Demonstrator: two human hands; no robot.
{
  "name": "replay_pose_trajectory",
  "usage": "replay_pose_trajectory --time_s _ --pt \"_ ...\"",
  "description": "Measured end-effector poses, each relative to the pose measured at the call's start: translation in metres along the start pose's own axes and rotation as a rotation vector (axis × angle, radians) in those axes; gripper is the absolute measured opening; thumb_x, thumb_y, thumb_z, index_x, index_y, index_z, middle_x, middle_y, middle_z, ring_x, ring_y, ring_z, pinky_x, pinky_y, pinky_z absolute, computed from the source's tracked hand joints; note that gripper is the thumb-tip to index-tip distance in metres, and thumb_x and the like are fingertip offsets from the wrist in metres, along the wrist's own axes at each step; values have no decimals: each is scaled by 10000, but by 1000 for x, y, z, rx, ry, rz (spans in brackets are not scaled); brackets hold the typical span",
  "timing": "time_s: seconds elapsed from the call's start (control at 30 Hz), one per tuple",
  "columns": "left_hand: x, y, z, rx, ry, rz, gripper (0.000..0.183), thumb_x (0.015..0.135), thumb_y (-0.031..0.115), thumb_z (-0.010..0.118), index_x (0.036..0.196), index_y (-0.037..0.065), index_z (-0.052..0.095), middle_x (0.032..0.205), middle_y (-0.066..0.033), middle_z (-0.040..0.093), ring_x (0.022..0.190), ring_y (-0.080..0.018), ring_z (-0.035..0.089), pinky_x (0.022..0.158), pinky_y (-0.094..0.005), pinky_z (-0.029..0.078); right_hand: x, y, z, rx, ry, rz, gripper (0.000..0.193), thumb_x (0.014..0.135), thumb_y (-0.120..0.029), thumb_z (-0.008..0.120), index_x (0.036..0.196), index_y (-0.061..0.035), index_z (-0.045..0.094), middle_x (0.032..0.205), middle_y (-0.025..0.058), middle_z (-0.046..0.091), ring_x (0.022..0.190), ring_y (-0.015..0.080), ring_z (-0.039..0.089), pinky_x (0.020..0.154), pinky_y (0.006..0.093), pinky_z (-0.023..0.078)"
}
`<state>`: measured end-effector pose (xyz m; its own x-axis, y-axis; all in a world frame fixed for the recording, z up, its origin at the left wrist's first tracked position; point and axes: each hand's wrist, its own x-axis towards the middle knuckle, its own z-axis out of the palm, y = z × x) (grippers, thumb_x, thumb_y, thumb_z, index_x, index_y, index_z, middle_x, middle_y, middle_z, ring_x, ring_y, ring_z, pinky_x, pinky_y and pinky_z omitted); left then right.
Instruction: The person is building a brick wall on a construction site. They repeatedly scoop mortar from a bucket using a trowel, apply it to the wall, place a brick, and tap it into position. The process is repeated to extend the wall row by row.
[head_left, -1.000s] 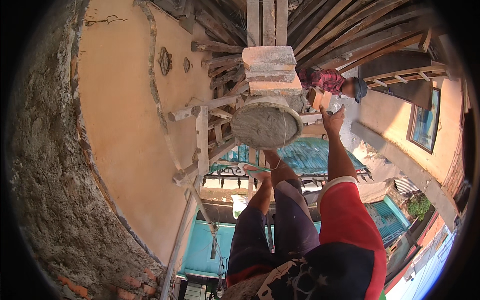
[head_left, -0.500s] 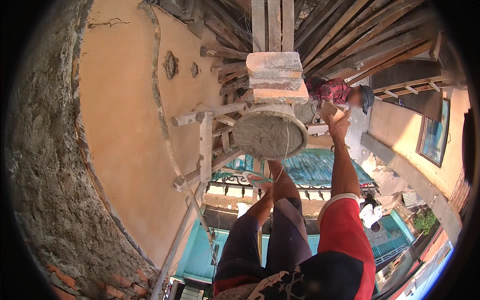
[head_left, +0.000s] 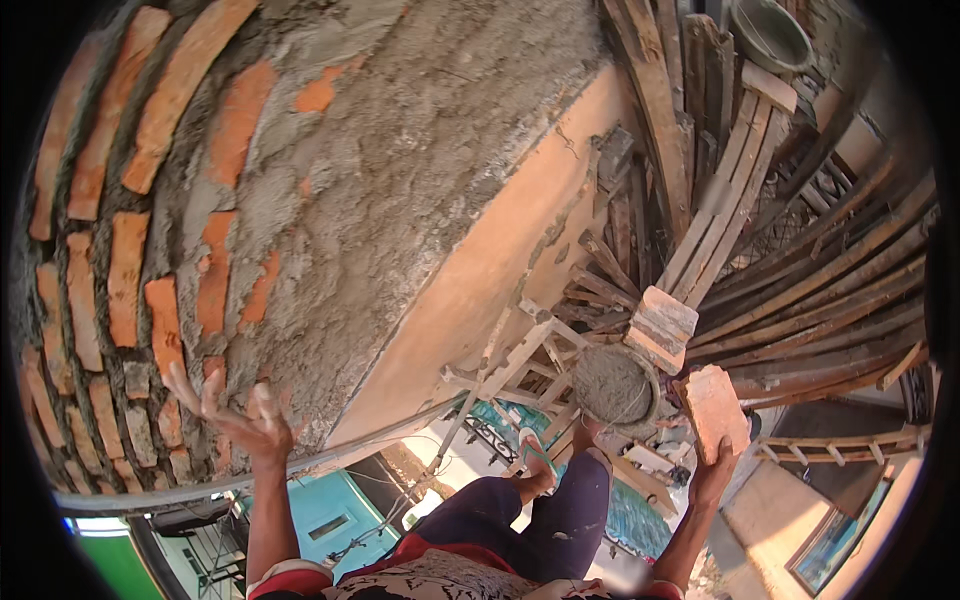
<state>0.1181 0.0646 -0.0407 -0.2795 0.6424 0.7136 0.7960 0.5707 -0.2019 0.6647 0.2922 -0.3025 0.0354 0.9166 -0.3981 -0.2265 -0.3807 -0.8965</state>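
My right hand (head_left: 712, 468) grips a reddish-orange brick (head_left: 714, 408) by its lower end, holding it upright on the right. With fingers spread and nothing in them, my left hand (head_left: 245, 420) is raised in front of the brick wall (head_left: 125, 280); whether it touches the wall I cannot tell. Grey mortar (head_left: 430, 120) covers much of that wall, and bare brick courses show on the left. A round bucket of wet mortar (head_left: 612, 385) is left of the held brick. Just beyond it sits a small stack of bricks (head_left: 662, 325).
I am high up; beneath my feet are planks, and a teal painted surface (head_left: 635, 515) lies below. Long timbers (head_left: 820, 310) spread out on the right. Another bucket (head_left: 772, 38) stands at the far end of a plank walkway (head_left: 728, 200). A wooden frame (head_left: 510, 355) leans by the peach wall.
My view has swung left toward the brick wall. My left hand has come into sight, open. The right hand still holds the brick, and the person below is no longer visible.
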Motion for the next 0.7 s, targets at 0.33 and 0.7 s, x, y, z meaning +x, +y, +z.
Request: replay_pose_trajectory --time_s 0.33,0.7 --pt "-50 182 -33 -2421 -337 -889 1225 824 816 612 1638 70 81 1660 -170 253 1524 -299 314 1231 -477 295 -198 -138 265 349 -779 354 797 946 -444 649 1552 -31 335 1476 151 507 1326 334 533 1108 491 423" --pt "-17 88 -78 -2219 249 -1440 977 892 712 624 1569 93 288 1514 -110 471 1383 -285 501 1142 -473 462 -273 -237 396 -993 -1233 -881 957 794 -300 852 1522 72 356 1435 276 482 1332 449 484 1142 480 392"
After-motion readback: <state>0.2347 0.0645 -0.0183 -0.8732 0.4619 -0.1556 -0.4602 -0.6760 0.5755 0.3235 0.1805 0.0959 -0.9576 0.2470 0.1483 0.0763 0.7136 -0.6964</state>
